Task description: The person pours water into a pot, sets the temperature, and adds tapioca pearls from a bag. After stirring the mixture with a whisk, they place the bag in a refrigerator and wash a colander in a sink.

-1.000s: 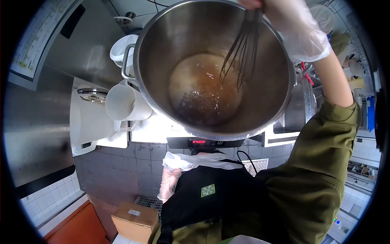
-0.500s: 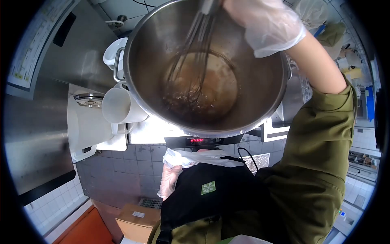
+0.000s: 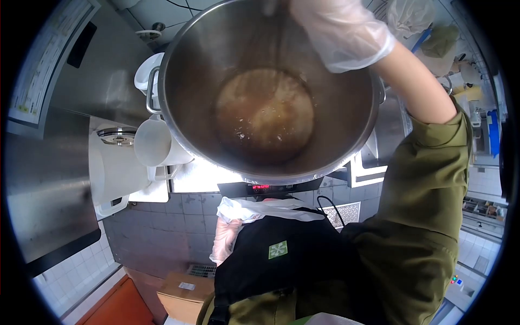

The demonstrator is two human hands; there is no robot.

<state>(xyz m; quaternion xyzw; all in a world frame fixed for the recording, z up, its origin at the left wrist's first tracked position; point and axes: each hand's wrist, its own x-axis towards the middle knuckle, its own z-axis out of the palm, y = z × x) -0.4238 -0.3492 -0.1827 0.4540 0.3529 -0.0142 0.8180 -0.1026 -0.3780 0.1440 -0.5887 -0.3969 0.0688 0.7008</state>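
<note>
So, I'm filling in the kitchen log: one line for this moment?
right hand: on whisk, blurred, in pot | left hand: hangs by apron | pot: brown liquid, on burner

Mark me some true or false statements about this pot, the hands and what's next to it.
1. The pot holds a brownish liquid. True.
2. The right hand is bare. False: it wears a clear glove and grips a motion-blurred whisk.
3. A white jug stands beside the pot. True.
4. The display below the pot shows green digits. False: they are red.
5. The left hand grips the pot's handle. False: it hangs low beside the black apron, away from the pot.
</note>
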